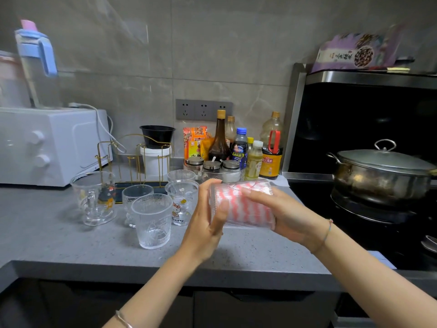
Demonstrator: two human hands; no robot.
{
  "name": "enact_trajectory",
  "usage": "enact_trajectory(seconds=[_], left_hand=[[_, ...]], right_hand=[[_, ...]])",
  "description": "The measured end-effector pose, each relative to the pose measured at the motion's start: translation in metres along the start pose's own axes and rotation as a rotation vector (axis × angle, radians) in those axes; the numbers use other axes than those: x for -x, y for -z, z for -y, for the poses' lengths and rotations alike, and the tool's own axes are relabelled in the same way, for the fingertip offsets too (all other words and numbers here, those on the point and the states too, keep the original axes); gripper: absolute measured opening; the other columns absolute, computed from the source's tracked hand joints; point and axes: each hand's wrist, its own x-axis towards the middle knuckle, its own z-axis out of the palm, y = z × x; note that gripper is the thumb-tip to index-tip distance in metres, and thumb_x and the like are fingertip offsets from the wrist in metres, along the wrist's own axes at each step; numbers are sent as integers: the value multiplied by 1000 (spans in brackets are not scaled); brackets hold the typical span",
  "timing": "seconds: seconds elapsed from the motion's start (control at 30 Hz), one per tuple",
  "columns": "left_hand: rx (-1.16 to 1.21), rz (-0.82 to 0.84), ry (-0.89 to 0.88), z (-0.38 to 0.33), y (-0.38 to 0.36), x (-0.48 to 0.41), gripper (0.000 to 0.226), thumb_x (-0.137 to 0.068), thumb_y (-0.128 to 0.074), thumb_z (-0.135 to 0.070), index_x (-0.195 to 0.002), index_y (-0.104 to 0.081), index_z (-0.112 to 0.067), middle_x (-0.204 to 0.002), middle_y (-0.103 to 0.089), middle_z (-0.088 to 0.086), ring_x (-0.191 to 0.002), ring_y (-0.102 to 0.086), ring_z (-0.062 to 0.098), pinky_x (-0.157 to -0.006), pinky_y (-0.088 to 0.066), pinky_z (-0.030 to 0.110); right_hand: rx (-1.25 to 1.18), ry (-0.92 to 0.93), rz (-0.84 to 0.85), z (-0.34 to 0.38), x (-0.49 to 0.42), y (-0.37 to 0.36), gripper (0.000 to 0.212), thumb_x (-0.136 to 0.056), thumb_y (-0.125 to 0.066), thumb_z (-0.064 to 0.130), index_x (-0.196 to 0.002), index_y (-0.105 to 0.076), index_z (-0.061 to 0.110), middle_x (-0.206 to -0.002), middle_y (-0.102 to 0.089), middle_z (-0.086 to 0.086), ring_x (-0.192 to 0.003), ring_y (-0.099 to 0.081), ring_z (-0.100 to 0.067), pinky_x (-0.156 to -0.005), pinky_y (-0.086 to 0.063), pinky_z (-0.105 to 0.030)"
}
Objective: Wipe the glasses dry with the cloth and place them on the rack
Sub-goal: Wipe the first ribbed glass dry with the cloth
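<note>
Glass (246, 210) sideways between left hand (203, 224) and right hand (289, 215) — near counter's (71, 247) right edge.

On the counter (47, 233), left of middle: five glasses (152, 221) in a cluster, just before the rack (139, 159). Behind the rack's wires, a tub (155, 159) with a bowl (157, 136) on it. At far left, an oven (47, 145), a jug (37, 65) on top. Right of the cluster, above the counter: a tipped glass (260, 185) between left hand (205, 223) and right hand (279, 214), cloth (243, 211) inside it. Behind the hands, bottles (248, 147); right of those, a pot (383, 176) on the stove (354, 209).
</note>
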Motion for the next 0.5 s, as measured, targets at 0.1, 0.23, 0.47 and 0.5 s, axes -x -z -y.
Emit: enact_trajectory(seconds=[0.1, 0.23, 0.47, 0.5], left_hand=[[80, 49, 153, -6, 0, -3, 65, -73, -26, -88, -123, -31, -47, -101, -63, -13, -59, -61, 7, -48, -49, 26], [199, 76, 474, -11, 0, -12, 60, -79, -19, -77, -120, -42, -40, -112, -62, 0, -64, -69, 14, -48, -48, 23], [81, 42, 177, -11, 5, -9, 62, -64, -33, -93, -105, -37, -47, -97, -61, -6, -55, -58, -3, -49, -46, 18], [32, 63, 107, -7, 6, -9, 71, -60, -31, -96, -109, -35, -46, -98, -61, -11, -62, -59, -5, -52, -47, 17]], right_hand=[[43, 2, -45, -4, 0, 2, 36, -78, -64, 23, -111, -62, 9, -101, -74, -9, -89, -70, -22, -82, -57, -30], [191, 41, -130, -9, -1, 0, 29, -80, -69, 20, -107, -66, 11, -103, -74, -7, -96, -70, -21, -90, -54, -30], [156, 89, -116, -6, 2, 0, 32, -72, -73, 1, -101, -66, 13, -98, -74, -7, -87, -71, -16, -79, -57, -24], [103, 71, -76, -5, 3, 0, 33, -73, -73, 4, -104, -66, 11, -99, -73, -9, -86, -70, -17, -78, -57, -24]])
